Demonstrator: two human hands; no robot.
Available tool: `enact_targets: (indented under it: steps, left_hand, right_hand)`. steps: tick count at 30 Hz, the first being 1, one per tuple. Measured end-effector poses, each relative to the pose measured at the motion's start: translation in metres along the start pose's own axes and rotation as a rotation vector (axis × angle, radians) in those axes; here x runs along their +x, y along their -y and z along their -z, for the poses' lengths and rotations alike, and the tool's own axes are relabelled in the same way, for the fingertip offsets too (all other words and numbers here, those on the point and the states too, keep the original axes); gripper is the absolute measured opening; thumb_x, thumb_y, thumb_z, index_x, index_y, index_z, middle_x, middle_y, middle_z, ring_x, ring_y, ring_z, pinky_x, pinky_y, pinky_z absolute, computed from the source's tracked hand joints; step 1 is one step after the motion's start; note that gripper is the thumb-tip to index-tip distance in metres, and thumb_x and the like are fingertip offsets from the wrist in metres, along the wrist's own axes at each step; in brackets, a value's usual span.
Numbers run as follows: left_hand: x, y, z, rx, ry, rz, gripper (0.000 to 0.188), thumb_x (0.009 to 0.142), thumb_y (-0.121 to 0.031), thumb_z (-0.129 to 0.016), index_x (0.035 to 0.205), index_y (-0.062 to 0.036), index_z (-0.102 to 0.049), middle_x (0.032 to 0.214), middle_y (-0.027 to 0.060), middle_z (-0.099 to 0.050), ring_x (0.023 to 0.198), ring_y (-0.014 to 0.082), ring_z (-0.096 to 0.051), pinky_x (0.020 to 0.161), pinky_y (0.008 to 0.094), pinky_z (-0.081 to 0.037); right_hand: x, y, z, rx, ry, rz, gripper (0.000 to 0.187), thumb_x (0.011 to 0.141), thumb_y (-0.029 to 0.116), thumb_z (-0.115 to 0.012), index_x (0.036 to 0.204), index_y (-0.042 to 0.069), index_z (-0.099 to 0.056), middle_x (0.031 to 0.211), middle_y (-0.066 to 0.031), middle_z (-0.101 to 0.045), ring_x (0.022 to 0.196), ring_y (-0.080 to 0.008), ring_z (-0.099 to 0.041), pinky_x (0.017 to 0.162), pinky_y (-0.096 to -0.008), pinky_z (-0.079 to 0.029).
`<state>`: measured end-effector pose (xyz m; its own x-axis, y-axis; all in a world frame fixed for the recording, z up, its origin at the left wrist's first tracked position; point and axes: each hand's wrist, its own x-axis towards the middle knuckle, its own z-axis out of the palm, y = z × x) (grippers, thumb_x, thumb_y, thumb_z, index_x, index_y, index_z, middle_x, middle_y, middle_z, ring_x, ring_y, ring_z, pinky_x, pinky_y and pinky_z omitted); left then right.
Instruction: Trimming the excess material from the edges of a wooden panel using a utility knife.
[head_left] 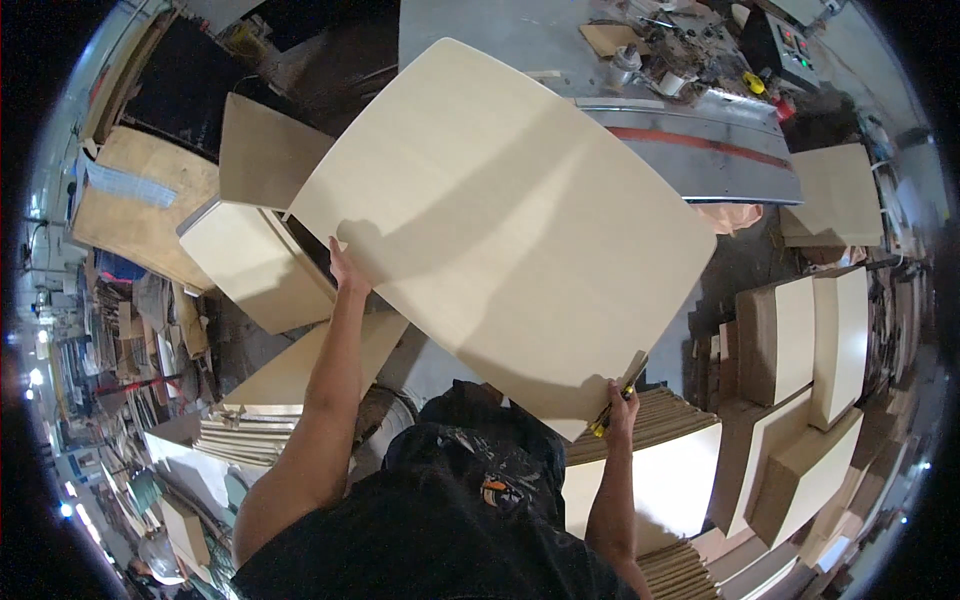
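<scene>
A large cream-coloured panel (520, 220) with rounded corners lies tilted in front of me, over the grey workbench's near side. My left hand (347, 270) is closed on its left edge, thumb on the top face, the other fingers hidden beneath. At the panel's near right edge, my right hand (622, 405) is closed around a utility knife (602, 420) with a yellow and black handle, its narrow end pointing away from me. That hand is right against the panel's edge; whether it also bears the panel, I cannot tell. Shadows of my arms fall across the panel.
Beyond the panel is the grey workbench (490, 40), with cans, small tools and a control box (780, 45). Stacked panels (660, 470) stand close at my right, cream-faced blocks (775, 335) farther right. More boards (265, 265) lean at the left, above another panel stack (245, 435).
</scene>
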<state>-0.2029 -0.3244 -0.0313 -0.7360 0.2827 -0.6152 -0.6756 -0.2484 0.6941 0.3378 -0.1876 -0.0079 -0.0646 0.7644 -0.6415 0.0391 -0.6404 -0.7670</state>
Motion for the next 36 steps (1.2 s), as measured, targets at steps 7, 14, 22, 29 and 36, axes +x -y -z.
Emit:
enact_targets:
  steps: [7,14,22,29,36]
  left_hand:
    - [0.035,-0.015,-0.038,0.003,-0.052,-0.037,0.059,0.09,-0.05,-0.042,0.121,-0.0004,-0.05,0.115,0.0117,-0.056,0.098,0.0283,-0.057,0.084,0.0417,-0.048]
    - [0.087,-0.032,-0.044,0.137,0.312,-0.001,0.049,0.095,-0.039,-0.033,0.124,-0.002,-0.046,0.119,0.013,-0.054,0.107,0.0299,-0.053,0.092,0.0418,-0.044]
    - [-0.072,0.087,-0.016,0.554,0.06,-0.08,0.05,0.09,-0.045,-0.048,0.117,-0.0027,-0.054,0.111,0.0086,-0.059,0.098,0.0206,-0.057,0.084,0.0328,-0.045]
    - [-0.187,0.177,-0.009,0.562,0.731,0.905,0.048,0.087,-0.042,-0.053,0.123,-0.0114,-0.046,0.116,0.0047,-0.055,0.103,0.0205,-0.053,0.086,0.0365,-0.044]
    - [-0.203,0.181,-0.01,0.45,0.676,0.879,0.044,0.088,-0.035,-0.055,0.121,-0.0081,-0.045,0.118,0.005,-0.051,0.11,0.0188,-0.049,0.094,0.0342,-0.04]
  right_hand:
    - [-0.009,-0.003,-0.027,0.02,-0.027,0.068,0.023,0.081,0.019,-0.066,0.095,0.003,-0.058,0.084,-0.0019,-0.059,0.078,-0.0117,-0.054,0.07,-0.0285,-0.045]
    - [-0.019,-0.015,-0.062,-0.114,-0.065,0.052,0.035,0.082,0.023,-0.065,0.106,-0.002,-0.057,0.092,-0.0089,-0.061,0.083,-0.0175,-0.056,0.073,-0.0325,-0.045]
    - [-0.025,-0.035,-0.074,0.095,-0.108,0.084,0.027,0.083,0.018,-0.063,0.102,-0.002,-0.058,0.089,-0.005,-0.062,0.079,-0.014,-0.056,0.07,-0.0305,-0.046]
    - [-0.028,-0.047,-0.061,0.302,-0.136,-0.024,0.03,0.089,0.028,-0.055,0.105,0.003,-0.058,0.079,-0.001,-0.056,0.069,-0.0114,-0.056,0.056,-0.0276,-0.046]
    - [-0.081,-0.076,-0.051,0.204,-0.43,0.072,0.044,0.092,0.039,-0.049,0.117,0.003,-0.05,0.087,-0.0114,-0.062,0.068,-0.0182,-0.059,0.059,-0.0341,-0.047]
